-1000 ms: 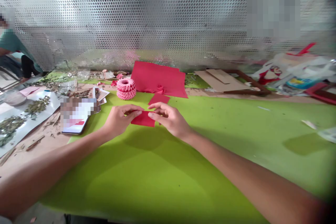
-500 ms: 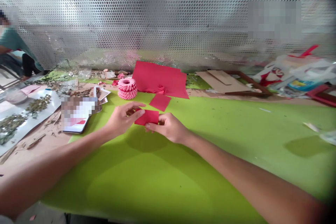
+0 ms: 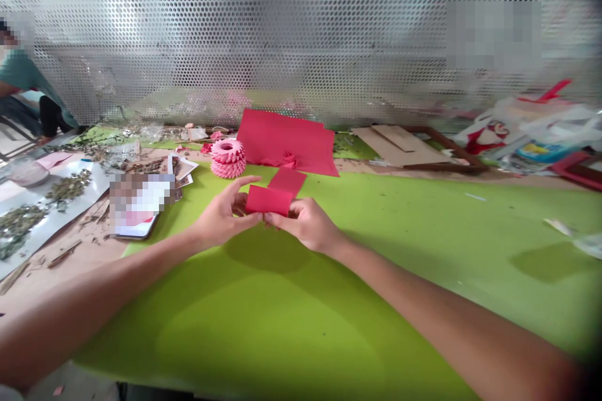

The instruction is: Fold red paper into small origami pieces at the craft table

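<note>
A small folded red paper (image 3: pixel 268 200) is held above the green table (image 3: pixel 263 319) between my two hands. My left hand (image 3: pixel 226 213) grips its lower left edge with the thumb in front, the index finger raised over it. My right hand (image 3: pixel 310 223) pinches its lower right part, thumb tip beside the left thumb tip. Just behind lies a flat red paper square (image 3: pixel 288 181), partly covered by the held piece. Beyond that is a large red sheet (image 3: pixel 286 138) with crumpled red scraps on it. A pink ring stack of folded paper (image 3: pixel 228 158) stands to the left.
A phone (image 3: pixel 141 210) lies at the left, near dried plant bits on a white sheet (image 3: pixel 96 182). Brown cardboard (image 3: pixel 399 145) and plastic bags (image 3: pixel 531 131) sit at the back right, before a perforated metal panel (image 3: pixel 282 25). A seated person (image 3: pixel 23 72) is at far left.
The held red paper has moved slightly up and right and tilted. My left thumb has slid from its front down to its bottom edge, close to my right thumb.
</note>
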A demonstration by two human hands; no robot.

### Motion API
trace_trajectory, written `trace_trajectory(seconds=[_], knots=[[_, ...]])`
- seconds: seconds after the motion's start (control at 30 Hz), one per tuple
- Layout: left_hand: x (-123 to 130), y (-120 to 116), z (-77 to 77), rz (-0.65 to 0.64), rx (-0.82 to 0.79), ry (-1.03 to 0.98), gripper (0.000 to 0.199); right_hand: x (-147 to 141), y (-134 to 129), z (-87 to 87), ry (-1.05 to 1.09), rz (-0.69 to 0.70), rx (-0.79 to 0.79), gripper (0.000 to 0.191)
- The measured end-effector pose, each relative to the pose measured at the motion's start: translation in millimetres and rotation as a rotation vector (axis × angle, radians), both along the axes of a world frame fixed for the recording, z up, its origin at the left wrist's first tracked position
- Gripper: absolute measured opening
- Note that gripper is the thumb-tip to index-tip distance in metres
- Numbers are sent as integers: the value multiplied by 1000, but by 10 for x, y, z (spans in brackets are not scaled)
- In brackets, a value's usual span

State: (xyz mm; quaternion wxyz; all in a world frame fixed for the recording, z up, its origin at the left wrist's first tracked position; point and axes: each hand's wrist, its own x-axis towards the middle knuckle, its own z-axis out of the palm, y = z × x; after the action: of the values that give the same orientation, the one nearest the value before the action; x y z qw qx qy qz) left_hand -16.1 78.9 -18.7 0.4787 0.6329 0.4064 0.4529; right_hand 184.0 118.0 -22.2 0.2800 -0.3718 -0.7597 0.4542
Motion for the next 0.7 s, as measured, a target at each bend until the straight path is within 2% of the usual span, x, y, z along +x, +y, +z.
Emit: trace_trajectory(seconds=[0.23, 0.47, 0.53, 0.57, 0.63, 0.7], knots=[[-5, 25, -7, 34, -3, -50, 68, -7, -9, 6, -6, -40, 38, 41], [-212, 185, -36, 219, 118, 90, 55, 113, 170, -25, 15, -126, 79, 40], [-274, 208, -31, 298, 258, 232, 53, 130, 213, -21, 43, -136, 63, 39], [-298, 210, -22, 331, 379, 348, 54, 128, 223, -15, 62, -131, 46, 39], [-326, 198, -1, 339, 700, 626, 52, 103, 212, 6, 103, -98, -15, 36], [-335, 177, 15, 274, 1018, 846, 44, 58, 169, 29, 142, -52, -112, 34]])
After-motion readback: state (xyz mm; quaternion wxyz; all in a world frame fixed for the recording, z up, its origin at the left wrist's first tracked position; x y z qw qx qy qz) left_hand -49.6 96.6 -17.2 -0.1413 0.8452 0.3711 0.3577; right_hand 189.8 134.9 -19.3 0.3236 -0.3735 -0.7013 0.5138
